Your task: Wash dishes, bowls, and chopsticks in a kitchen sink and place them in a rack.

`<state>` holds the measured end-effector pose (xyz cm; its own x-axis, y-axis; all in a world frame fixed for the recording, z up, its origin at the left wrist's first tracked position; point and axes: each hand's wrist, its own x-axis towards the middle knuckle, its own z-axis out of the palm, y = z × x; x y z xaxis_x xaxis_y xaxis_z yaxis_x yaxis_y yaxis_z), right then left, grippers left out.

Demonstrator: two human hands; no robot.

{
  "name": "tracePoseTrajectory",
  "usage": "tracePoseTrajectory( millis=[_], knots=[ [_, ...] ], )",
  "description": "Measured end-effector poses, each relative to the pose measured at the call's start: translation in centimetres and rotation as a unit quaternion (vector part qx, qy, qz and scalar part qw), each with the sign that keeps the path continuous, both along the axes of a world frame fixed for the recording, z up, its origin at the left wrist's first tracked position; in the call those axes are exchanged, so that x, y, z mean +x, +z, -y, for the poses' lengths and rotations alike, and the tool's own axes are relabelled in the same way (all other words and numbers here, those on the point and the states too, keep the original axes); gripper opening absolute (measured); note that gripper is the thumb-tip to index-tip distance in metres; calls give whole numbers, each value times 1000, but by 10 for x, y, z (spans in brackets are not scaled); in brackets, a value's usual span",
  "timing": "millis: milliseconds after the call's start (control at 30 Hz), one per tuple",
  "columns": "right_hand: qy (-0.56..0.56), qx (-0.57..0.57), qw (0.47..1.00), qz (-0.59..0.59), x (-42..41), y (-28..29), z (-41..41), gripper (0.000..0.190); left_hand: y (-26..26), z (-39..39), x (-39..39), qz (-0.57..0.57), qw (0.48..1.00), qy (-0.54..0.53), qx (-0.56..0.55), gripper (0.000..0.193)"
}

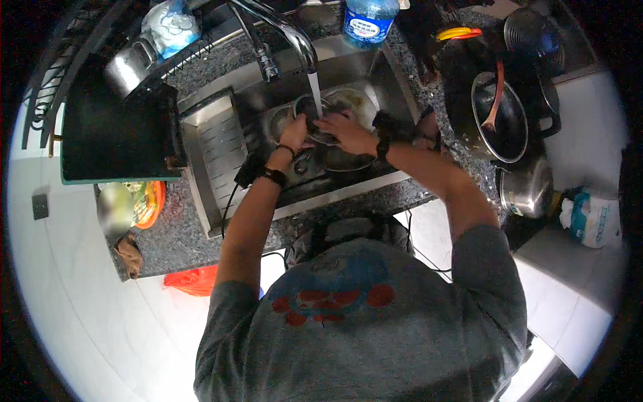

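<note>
Under the running faucet (301,42), a round dark bowl (304,104) is tilted in the stainless steel sink (402,85). My left hand (294,132) grips its left rim. My right hand (347,131) lies over the bowl's right side, fingers in or at the water stream (315,89); whether it holds anything is hidden. Behind my right hand sits a round dish (357,99) with wet residue. Another bowl (276,125) stands left of my left hand, and a dark round vessel (349,162) lies below my right hand.
A slotted metal drain tray (218,145) fills the sink's left end. A blue-labelled detergent bottle (369,22) stands behind the sink. Rightward are a wok (507,135) with a wooden spatula (495,100) and a steel pot (527,188). An orange-rimmed bowl of vegetables (155,203) sits left.
</note>
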<state>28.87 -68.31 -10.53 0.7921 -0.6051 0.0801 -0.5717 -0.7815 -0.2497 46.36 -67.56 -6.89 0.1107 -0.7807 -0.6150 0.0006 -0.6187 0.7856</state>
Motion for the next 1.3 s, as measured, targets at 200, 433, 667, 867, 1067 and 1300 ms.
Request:
tracePoseTrajectory(
  millis=[200,433,667,867,1067,1300],
  knots=[
    [-233,-305,920,-80,21,-77,-14,48,-34,-12,-83,425,829,-115,-346,57],
    [-261,315,821,399,22,5,-39,36,-1,41,-43,399,834,-371,-90,58],
    [-201,461,748,433,0,20,-33,37,-42,35,5,-65,984,-150,-71,54],
    [-197,555,669,453,-17,44,-4,34,-21,-4,30,-181,983,2,4,48],
    [-169,418,811,372,-36,26,14,35,-6,-22,33,-66,990,77,-99,34],
    [-288,412,598,625,-60,151,119,40,11,-42,44,146,969,15,-199,34]
  ],
)
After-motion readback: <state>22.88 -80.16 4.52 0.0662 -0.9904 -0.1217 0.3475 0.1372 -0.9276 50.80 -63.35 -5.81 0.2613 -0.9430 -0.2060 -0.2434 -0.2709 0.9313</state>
